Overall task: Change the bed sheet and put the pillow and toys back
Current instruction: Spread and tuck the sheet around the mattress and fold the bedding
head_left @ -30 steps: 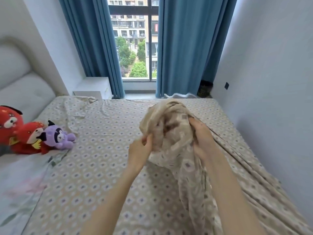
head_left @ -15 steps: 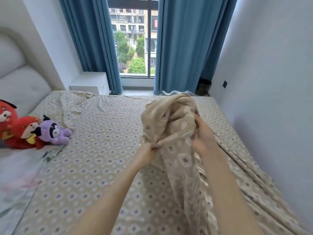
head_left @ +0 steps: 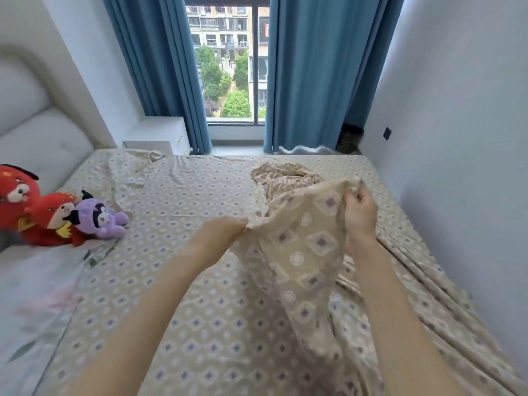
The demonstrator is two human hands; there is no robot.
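Bed [head_left: 37,281]; sheet [head_left: 303,247] now lower, wider, left hand [head_left: 220,232] and right hand [head_left: 360,212] fingers clamped on it.

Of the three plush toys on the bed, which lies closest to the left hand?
The purple toy, rightmost in the row. The small red toy and big red toy lie farther from the left hand, which pinches the sheet.
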